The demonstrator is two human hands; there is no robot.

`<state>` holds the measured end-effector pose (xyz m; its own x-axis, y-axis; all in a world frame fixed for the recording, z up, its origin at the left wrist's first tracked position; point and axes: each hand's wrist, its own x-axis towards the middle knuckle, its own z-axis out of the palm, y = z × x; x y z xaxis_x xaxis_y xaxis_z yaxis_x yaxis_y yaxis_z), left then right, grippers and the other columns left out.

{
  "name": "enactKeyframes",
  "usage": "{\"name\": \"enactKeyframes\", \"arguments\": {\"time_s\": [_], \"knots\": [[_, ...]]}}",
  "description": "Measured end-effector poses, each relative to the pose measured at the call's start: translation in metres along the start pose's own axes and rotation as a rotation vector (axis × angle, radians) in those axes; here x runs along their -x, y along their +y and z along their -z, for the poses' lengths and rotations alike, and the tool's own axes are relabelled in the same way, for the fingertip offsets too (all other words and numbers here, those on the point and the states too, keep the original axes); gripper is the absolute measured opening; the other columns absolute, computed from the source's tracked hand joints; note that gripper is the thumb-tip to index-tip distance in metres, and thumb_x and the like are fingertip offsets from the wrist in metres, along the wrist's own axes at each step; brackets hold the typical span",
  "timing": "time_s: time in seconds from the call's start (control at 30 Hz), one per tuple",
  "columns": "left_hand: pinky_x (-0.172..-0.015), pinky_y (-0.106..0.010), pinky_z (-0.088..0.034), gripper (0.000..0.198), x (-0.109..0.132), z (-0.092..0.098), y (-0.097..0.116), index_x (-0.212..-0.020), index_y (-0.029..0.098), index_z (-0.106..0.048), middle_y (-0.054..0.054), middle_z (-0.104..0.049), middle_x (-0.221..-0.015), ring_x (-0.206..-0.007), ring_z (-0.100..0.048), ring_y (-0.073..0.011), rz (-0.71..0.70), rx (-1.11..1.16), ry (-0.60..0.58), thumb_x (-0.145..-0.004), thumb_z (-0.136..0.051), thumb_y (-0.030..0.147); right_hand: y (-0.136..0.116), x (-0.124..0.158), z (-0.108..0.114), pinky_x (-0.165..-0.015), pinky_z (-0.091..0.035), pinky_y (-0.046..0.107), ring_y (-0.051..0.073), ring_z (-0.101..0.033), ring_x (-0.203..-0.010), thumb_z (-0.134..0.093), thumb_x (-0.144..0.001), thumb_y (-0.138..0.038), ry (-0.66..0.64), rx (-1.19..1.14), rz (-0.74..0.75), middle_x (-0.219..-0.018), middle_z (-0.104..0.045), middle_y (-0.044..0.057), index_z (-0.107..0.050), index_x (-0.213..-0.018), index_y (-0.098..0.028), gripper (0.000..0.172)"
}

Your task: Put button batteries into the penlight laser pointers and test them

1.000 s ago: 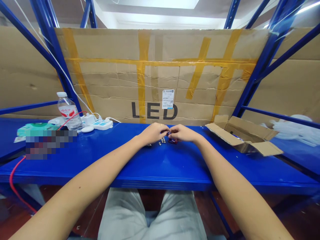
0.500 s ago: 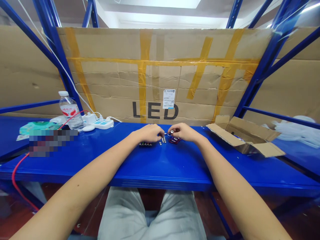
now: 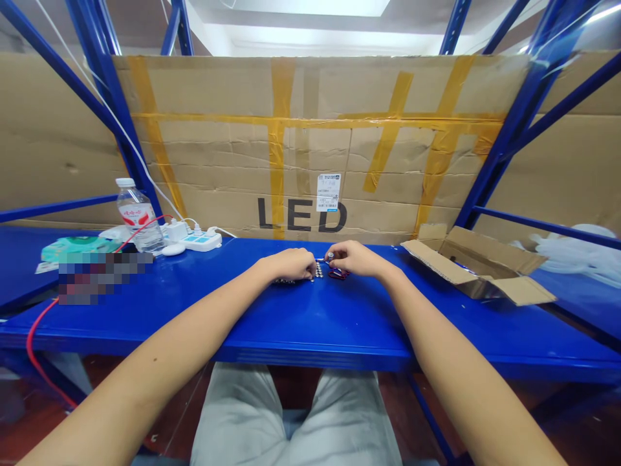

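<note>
Both hands rest at the middle of the blue shelf board [image 3: 310, 323]. My left hand [image 3: 291, 263] lies knuckles up with its fingers curled down over a row of small dark parts [image 3: 282, 281] and beside several tiny silver beads [image 3: 319, 272]. My right hand [image 3: 356, 257] pinches a small silver round part [image 3: 330, 257] between thumb and fingertip. Small red-and-dark pieces [image 3: 337, 274] lie just under that hand. What the left fingers hold, if anything, is hidden.
An open cardboard box [image 3: 478, 262] sits at the right. At the left stand a water bottle [image 3: 136, 215], a white power strip [image 3: 196, 241] and a red cable [image 3: 33, 349]. A taped cardboard wall marked LED [image 3: 301, 149] closes the back.
The hands, first pressed together over the small parts, drew slightly apart. The left hand settled down over the dark parts, and the right now shows a silver part in its pinch.
</note>
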<state>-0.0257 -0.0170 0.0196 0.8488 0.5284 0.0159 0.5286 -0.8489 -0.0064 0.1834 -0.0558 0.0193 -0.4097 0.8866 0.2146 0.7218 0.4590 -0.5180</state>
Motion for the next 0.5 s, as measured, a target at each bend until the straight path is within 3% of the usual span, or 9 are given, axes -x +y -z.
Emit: {"name": "enactKeyframes", "arguments": {"time_s": [0.23,0.5], "knots": [[-0.068,-0.023,-0.043,0.023,-0.0007,-0.0022,-0.0031,-0.088,0.02,-0.076,-0.005,-0.075,-0.086,-0.077,-0.066,-0.016,-0.047,0.074,-0.003,-0.077,-0.059,0.009,0.003,-0.0007,-0.0006,-0.057,-0.037,0.024,0.013,-0.053,-0.058,-0.056,-0.073,-0.023,-0.019,-0.012,0.001,-0.063,-0.06,-0.001,-0.066,-0.086,-0.016,0.018],[-0.071,-0.027,-0.042,0.012,0.0032,0.0016,0.0045,-0.079,0.018,-0.07,-0.006,-0.07,-0.081,-0.078,-0.062,-0.0196,-0.024,-0.071,0.015,-0.075,-0.059,0.014,0.0018,-0.0009,-0.0017,-0.056,-0.038,0.024,0.012,-0.053,-0.058,-0.056,-0.074,-0.024,-0.02,-0.015,0.006,-0.064,-0.061,-0.001,-0.066,-0.086,-0.016,0.017]]}}
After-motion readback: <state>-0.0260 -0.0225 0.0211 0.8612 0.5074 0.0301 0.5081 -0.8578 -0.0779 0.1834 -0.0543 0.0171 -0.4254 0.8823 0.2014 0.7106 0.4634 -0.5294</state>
